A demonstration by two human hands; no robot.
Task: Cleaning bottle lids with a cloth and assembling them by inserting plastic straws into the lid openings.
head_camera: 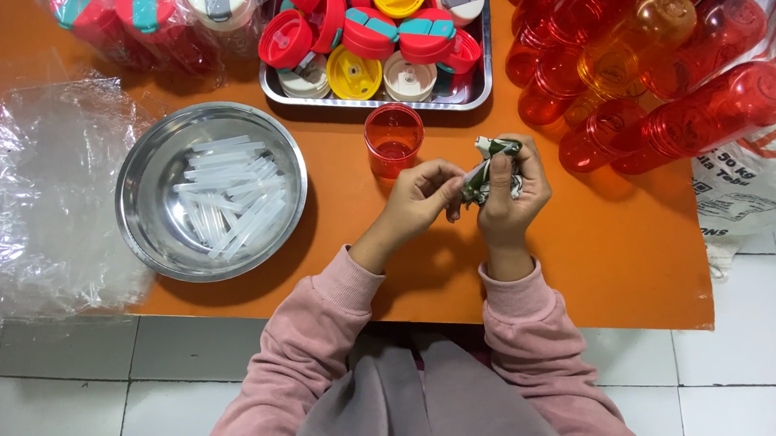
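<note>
My right hand [515, 203] is closed around a crumpled green and white paper packet [491, 170], held above the orange table [624, 257]. My left hand [419, 198] pinches the packet's left edge with thumb and fingers. Just beyond my hands an open red translucent cup [393, 139] stands upright on the table. Both arms wear pink sleeves.
A steel bowl [148, 183] with several clear plastic straws [230, 196] sits at the left. A metal tray [480, 78] of red, yellow and white lids is at the back. Red and orange bottles [656, 58] pile at the right. Clear plastic wrap [27, 195] covers the left edge.
</note>
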